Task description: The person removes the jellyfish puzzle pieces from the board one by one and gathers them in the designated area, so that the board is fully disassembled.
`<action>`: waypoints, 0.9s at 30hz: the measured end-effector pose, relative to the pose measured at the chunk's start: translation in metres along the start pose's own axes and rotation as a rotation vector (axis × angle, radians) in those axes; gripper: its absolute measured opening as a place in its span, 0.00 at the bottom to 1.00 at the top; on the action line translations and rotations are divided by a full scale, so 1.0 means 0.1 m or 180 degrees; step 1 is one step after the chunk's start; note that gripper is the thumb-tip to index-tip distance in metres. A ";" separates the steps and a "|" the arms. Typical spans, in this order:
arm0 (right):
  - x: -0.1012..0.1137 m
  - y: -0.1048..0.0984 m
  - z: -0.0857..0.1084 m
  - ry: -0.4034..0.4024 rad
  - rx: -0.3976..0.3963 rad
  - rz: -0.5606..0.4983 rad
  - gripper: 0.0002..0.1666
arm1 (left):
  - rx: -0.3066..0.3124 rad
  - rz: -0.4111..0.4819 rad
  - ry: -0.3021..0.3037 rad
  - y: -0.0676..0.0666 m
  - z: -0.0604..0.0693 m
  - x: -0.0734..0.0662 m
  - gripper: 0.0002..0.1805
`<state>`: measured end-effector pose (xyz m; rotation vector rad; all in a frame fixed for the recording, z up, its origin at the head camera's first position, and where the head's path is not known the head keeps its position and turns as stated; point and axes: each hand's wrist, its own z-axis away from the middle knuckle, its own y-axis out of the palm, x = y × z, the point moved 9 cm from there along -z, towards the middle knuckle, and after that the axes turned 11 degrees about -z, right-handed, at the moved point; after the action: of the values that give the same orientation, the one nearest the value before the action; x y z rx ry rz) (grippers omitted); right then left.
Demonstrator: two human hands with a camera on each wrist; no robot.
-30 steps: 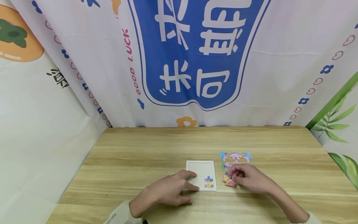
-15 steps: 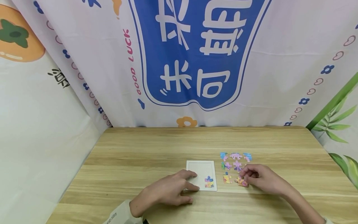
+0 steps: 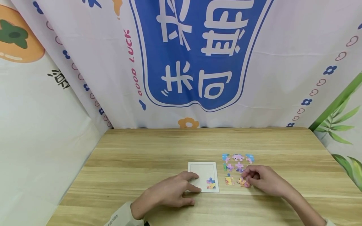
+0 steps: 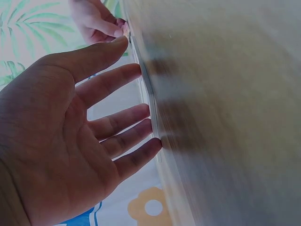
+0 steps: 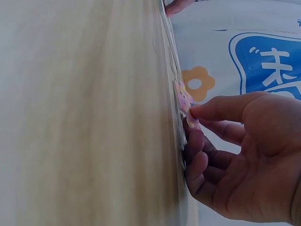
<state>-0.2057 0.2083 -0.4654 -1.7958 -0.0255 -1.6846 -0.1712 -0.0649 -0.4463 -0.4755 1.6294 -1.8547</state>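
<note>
In the head view my left hand (image 3: 175, 190) rests with spread, nearly straight fingers on the left part of a white puzzle tray (image 3: 202, 171). Joined jigsaw pieces (image 3: 211, 184) in yellow, pink and blue lie in the tray's near right corner. Right of the tray, my right hand (image 3: 264, 180) pinches a yellow-and-pink jigsaw piece (image 3: 243, 182) between thumb and finger. That puzzle piece (image 5: 183, 96) is tilted up off the wood in the right wrist view. The left wrist view has my left hand (image 4: 89, 127) with its fingertips at the tray's edge.
Several loose jigsaw pieces lie in rough rows right of the tray, among them a yellow piece (image 3: 229, 180), a purple piece (image 3: 239, 167) and a pink piece with eyes (image 3: 238, 157). The wooden table (image 3: 135, 157) meets a printed curtain (image 3: 268, 103) behind.
My right hand has moved right with the pinched jigsaw piece, away from the tray, uncovering the yellow piece. Over the last half second it barely moves. My left hand stays put.
</note>
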 end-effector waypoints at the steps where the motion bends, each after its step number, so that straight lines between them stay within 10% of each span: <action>1: 0.01 0.00 -0.01 -0.0004 -0.0016 0.0047 0.04 | 0.0002 0.0004 -0.0001 0.00 0.00 0.00 0.21; 27: 0.04 0.00 -0.05 0.0178 -0.0147 0.0352 0.08 | -0.0025 -0.0019 0.0021 -0.01 -0.01 -0.01 0.21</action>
<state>-0.2090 0.2041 -0.4618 -1.7500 0.1357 -1.6679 -0.1716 -0.0639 -0.4451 -0.4784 1.6420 -1.8567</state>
